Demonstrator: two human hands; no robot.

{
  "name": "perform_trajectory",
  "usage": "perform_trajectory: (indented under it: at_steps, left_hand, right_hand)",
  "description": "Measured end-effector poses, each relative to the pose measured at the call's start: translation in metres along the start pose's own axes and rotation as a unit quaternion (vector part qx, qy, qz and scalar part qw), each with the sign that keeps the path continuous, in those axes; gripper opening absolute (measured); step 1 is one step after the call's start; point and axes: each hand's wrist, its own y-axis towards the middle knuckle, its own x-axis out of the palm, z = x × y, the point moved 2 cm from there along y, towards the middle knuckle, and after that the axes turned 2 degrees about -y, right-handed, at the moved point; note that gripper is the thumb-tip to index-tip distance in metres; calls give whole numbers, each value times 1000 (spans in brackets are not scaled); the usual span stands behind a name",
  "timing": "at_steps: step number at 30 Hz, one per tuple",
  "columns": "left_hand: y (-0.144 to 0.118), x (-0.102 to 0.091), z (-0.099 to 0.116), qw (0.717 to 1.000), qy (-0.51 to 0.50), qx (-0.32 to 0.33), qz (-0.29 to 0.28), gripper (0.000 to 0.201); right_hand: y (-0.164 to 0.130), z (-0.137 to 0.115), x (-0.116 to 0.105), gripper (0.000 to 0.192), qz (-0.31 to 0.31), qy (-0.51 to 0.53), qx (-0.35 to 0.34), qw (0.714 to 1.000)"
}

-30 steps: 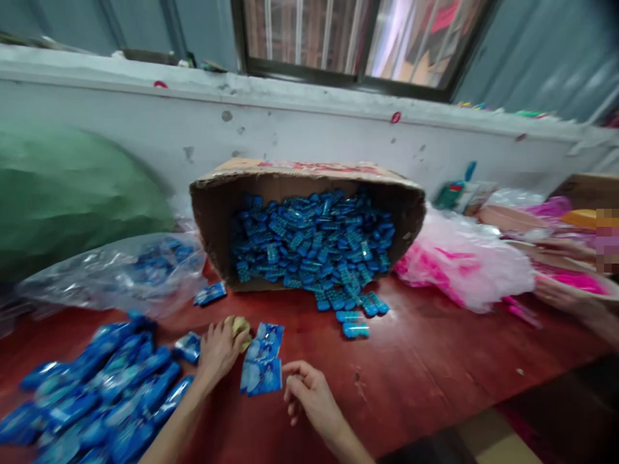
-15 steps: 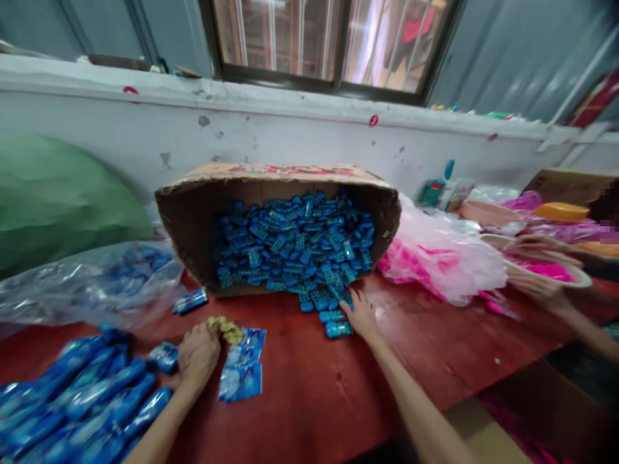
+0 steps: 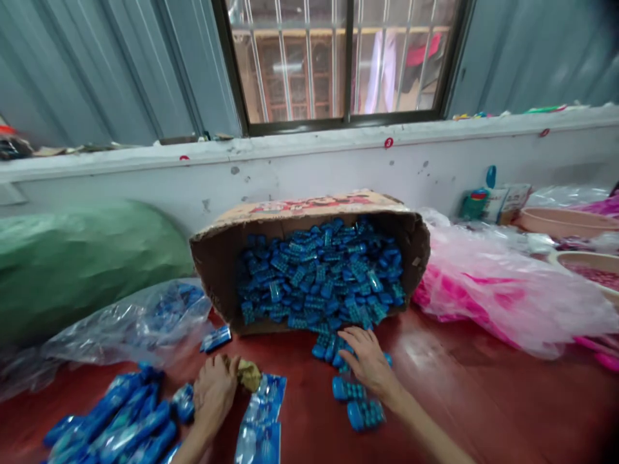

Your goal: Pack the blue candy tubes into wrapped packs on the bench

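Red table [image 3: 483,399] runs left to right. Green sack [image 3: 72,264] far left; pink plastic bags [image 3: 498,296] far right. Cardboard box [image 3: 309,258] on its side at centre, mouth facing near, spilling small blue pieces [image 3: 319,277] onto the table. Heap of blue packets [image 3: 120,422] near left. Right hand [image 3: 367,361] lies palm down on the spilled pieces at the box mouth, fingers spread, grasping nothing visible. Left hand [image 3: 213,393] is clenched around a yellowish wad [image 3: 249,374], just beside flat blue sachets [image 3: 261,419].
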Motion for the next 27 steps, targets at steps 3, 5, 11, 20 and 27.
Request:
perform_trajectory:
  at_steps: [3,5,11,20,27]
  left_hand:
    - [22,4,22,991,-45,116,54,38]
    - [50,6,38,977,-95,176,67,37]
    - [157,20,37,984,-145,36,94,45]
    - [216,46,43,952,-263,-159,-6,54]
    - [193,42,60,924,-335,-184,-18,49]
  right_hand:
    - [55,-22,-3,33,17,49,-61,997]
    - [98,-35,0,33,26,67,-92,993]
    - [220,-65,23,30,44,53,-154,986]
    - [319,-91,71,36,28,-43,-200,978]
    - [286,-71,83,29,-13,-70,-235,969]
